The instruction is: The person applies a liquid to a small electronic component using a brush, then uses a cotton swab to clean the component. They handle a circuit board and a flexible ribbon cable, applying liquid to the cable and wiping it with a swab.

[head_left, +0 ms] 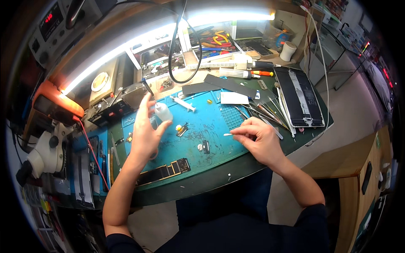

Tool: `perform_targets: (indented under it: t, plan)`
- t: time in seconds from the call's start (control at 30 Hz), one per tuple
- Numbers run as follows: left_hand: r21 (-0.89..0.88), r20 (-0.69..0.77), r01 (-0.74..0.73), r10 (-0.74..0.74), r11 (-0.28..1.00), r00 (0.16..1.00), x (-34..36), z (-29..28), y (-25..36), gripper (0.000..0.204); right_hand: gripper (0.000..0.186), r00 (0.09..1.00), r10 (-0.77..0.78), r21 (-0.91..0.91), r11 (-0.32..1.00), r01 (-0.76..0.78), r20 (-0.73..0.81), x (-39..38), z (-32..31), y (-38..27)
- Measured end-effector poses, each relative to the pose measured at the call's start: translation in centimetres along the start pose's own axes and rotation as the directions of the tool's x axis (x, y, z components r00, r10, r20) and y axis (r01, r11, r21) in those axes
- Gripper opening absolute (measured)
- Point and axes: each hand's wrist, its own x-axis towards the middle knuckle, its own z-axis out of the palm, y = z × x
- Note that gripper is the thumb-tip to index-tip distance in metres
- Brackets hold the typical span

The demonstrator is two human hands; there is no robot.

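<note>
right grip [261, 142] pinches swab [228, 134]; left grip [145, 134] gapes beside bottle [163, 112]; tube light [236, 17] shines beyond blue mat [223, 146].

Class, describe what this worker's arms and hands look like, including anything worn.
Dark sleeves, navy or black, end near the elbows. Both forearms are bare below. The left hand and right hand are gloveless; neither wrist shows a watch.

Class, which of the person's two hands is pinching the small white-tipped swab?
The right hand: its thumb and fingers pinch the swab, whereas the left hand is by the whitish bottle.
</note>
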Motion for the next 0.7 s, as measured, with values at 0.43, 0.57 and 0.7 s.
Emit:
perform_targets:
  t: [0.43, 0.57, 0.7]
  plan:
    - [-0.018, 0.462, -0.501, 0.451, 0.865, 0.763, -6.2, -1.4, 7.3, 0.052, 0.011, 0.985, -0.143, -0.104, 0.983, 0.152, 0.093, 1.4, 3.6, -0.3]
    - [-0.022, 0.477, -0.465, 0.418, 0.885, 0.773, -6.6, -1.1, 7.3, 0.052, 0.012, 0.976, -0.195, -0.156, 0.966, 0.208, 0.098, 1.4, 3.8, -0.1]
    - [-0.019, 0.490, -0.461, 0.410, 0.887, 0.769, -6.6, -1.2, 7.3, 0.053, 0.013, 0.963, -0.246, -0.222, 0.938, 0.265, 0.111, 1.4, 3.9, -0.3]
